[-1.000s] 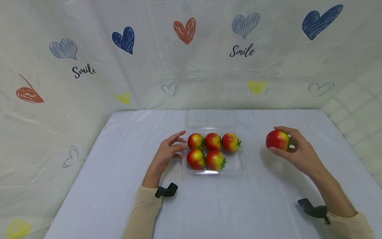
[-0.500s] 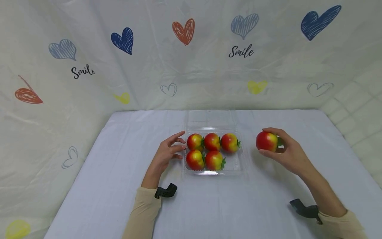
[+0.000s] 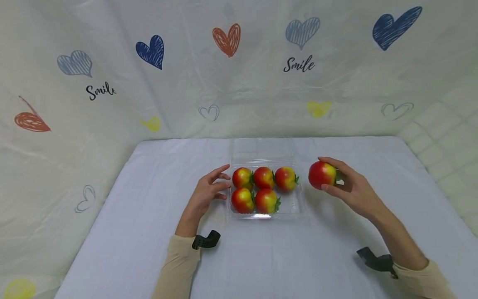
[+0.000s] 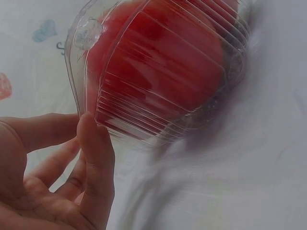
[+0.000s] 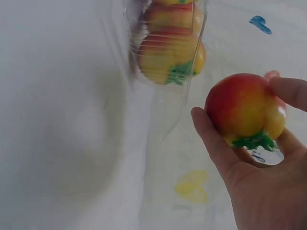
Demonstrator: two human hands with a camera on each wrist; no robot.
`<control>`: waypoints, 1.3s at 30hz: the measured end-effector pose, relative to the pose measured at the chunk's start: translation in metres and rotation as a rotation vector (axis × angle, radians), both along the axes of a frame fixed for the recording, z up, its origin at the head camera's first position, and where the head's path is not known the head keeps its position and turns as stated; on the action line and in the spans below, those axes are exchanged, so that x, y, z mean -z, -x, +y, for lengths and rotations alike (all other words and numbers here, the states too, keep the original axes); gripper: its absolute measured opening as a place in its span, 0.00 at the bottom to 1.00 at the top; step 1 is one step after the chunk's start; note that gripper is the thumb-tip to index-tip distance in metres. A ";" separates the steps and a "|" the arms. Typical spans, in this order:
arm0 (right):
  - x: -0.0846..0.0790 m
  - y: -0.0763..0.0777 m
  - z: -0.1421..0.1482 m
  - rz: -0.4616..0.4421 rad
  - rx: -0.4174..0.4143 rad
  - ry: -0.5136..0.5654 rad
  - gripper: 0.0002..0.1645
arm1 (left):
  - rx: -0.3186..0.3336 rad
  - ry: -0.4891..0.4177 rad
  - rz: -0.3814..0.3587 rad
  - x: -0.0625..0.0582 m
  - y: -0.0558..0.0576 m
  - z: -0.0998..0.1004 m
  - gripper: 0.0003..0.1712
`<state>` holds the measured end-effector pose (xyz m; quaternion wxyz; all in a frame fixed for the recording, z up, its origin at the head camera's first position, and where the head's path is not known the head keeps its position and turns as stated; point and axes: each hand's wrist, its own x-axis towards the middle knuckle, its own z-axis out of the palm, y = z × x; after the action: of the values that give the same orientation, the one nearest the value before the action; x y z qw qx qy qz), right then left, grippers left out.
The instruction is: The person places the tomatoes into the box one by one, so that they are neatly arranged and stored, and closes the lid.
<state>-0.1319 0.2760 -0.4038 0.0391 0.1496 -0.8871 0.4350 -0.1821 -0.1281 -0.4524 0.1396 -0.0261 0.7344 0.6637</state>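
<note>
A clear plastic clamshell box (image 3: pixel 289 203) stands with its lid (image 3: pixel 263 148) tipped back, holding several red-and-yellow fruits (image 3: pixel 266 201) with green leafy ends. At the box's left side, my left hand (image 3: pixel 205 191) has its fingers spread, the tips touching the rim; in the left wrist view the fingertips (image 4: pixel 90 125) overlap the rim. To the right of the box, my right hand (image 3: pixel 352 187) grips one more such fruit (image 3: pixel 321 175) above the table. The right wrist view shows the thumb and fingers around this fruit (image 5: pixel 244 108), its green leaves toward the palm.
A white cloth (image 3: pixel 239 257) covers the table. Behind it hangs a pale curtain (image 3: pixel 257 83) printed with hearts and lettering. Black camera mounts sit on both wrists. Inside the box, the front right spot is bare.
My right hand has carried its fruit leftward, closer to the box. The left hand has stayed at the box's left side, and the head view has shifted slightly.
</note>
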 end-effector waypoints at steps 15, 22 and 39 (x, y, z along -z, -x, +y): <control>-0.004 -0.005 -0.016 0.005 0.017 -0.003 0.45 | -0.008 -0.003 0.002 0.001 -0.001 -0.001 0.33; -0.002 -0.007 -0.024 0.016 0.017 -0.028 0.43 | -0.006 -0.008 0.001 0.001 -0.001 0.000 0.33; 0.005 -0.011 -0.039 0.037 -0.043 -0.063 0.40 | -0.007 -0.012 0.003 0.001 0.000 -0.002 0.33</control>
<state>-0.1214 0.2365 -0.4083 0.0416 0.1778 -0.8960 0.4047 -0.1818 -0.1297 -0.4538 0.1364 -0.0270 0.7306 0.6684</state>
